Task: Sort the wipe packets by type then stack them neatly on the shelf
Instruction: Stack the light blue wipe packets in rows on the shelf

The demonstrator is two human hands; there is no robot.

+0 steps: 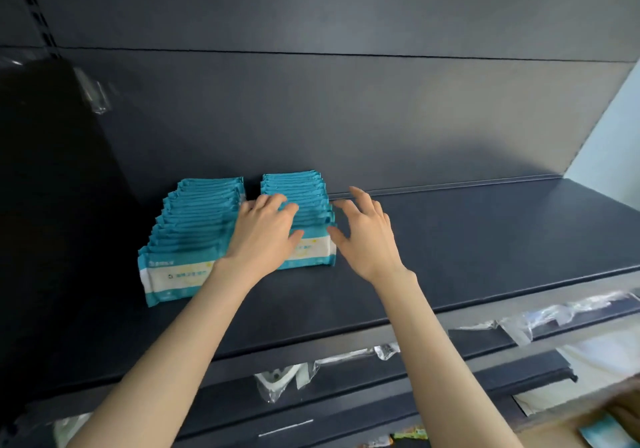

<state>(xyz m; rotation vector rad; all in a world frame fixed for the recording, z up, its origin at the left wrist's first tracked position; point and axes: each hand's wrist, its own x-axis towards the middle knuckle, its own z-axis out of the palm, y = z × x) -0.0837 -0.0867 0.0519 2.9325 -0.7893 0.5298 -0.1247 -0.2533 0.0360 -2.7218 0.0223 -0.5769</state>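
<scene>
Two rows of teal-and-white wipe packets stand upright on a dark shelf (485, 240). The left row (194, 229) runs from the shelf's back toward me, and the right row (301, 198) stands beside it. My left hand (263, 233) rests on top of the right row's front packets with its fingers spread over them. Just right of that row my right hand (367, 233) hovers with fingers spread, holding nothing; whether its thumb touches the front packet I cannot tell.
A dark panel (52, 205) closes off the shelf on the left. Below the shelf edge hang clear plastic wrappers (277, 382), and a lower shelf (450, 388) shows beneath. A teal packet (602, 433) lies at the bottom right corner.
</scene>
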